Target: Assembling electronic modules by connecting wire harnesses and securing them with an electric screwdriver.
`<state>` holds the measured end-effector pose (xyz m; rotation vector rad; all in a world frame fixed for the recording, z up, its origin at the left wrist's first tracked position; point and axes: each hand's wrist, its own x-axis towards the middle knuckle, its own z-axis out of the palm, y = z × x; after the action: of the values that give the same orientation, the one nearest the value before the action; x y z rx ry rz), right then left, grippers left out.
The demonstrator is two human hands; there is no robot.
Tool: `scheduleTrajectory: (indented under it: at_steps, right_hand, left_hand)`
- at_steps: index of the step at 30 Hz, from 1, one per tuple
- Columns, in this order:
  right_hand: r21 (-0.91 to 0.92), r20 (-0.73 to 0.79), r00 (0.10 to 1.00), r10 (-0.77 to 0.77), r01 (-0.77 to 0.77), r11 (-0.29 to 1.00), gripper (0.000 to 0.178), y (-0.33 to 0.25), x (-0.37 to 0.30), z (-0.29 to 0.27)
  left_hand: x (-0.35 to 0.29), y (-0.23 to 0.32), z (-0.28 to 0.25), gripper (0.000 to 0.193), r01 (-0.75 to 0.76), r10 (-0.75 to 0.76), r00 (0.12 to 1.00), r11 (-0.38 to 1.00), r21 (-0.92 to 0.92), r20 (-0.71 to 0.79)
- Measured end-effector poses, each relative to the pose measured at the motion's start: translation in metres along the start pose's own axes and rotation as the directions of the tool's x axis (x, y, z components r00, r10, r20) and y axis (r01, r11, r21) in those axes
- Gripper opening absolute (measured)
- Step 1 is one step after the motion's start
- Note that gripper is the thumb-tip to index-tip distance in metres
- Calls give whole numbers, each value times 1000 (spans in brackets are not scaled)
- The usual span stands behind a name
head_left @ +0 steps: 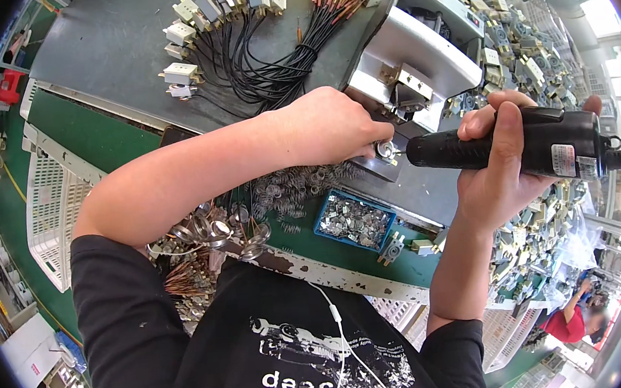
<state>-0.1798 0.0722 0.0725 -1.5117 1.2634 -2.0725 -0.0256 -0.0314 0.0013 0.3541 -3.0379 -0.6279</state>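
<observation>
My right hand point(497, 153) is wrapped round a black electric screwdriver point(552, 142), held nearly level with its tip pointing left. That tip reaches a small round shiny metal part point(384, 149), which my left hand point(330, 126) pinches between thumb and fingers. The part sits at a metal block point(381, 166) on the bench; the fingers hide some of it. Just beyond stands a silver machine point(417, 56) with a pale plug-like piece point(413, 81) at its front. Below my left hand lies a heap of coil springs point(291, 188).
A blue tray point(354, 220) of small metal pieces stands near me. Black cables with pale plugs point(252, 57) lie at the far left. Heaped grey and cream plug parts point(529, 61) fill the right. Metal rings point(213, 233) lie by my left elbow; a person in red point(566, 325) is farther off.
</observation>
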Motion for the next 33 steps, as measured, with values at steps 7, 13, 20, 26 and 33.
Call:
scheduleTrajectory:
  at_steps: [7, 13, 20, 26, 33]
  right_hand:
    - [-48, 30, 999, -27, 28, 998, 89, 4, 1, 0]
    - [74, 129, 988, 80, -90, 993, 88, 6, 5, -5]
    - [-55, 115, 992, 48, -42, 998, 89, 1, -4, -1]
    - [33, 75, 997, 21, -24, 999, 79, 7, -7, -1]
    - [113, 70, 997, -20, 12, 993, 89, 12, -6, 7]
  left_hand:
    - [1, 2, -2, 26, -2, 2, 1000, 1000, 3, 13]
    - [1, 1, -1, 25, -6, 6, 1000, 1000, 12, 4]
    - [1, -1, 3, 23, -37, 36, 999, 999, -6, -40]
    - [1, 1, 1, 22, -33, 33, 999, 999, -9, -12]
    - [0, 1, 4, 24, -38, 38, 999, 999, 3, -25]
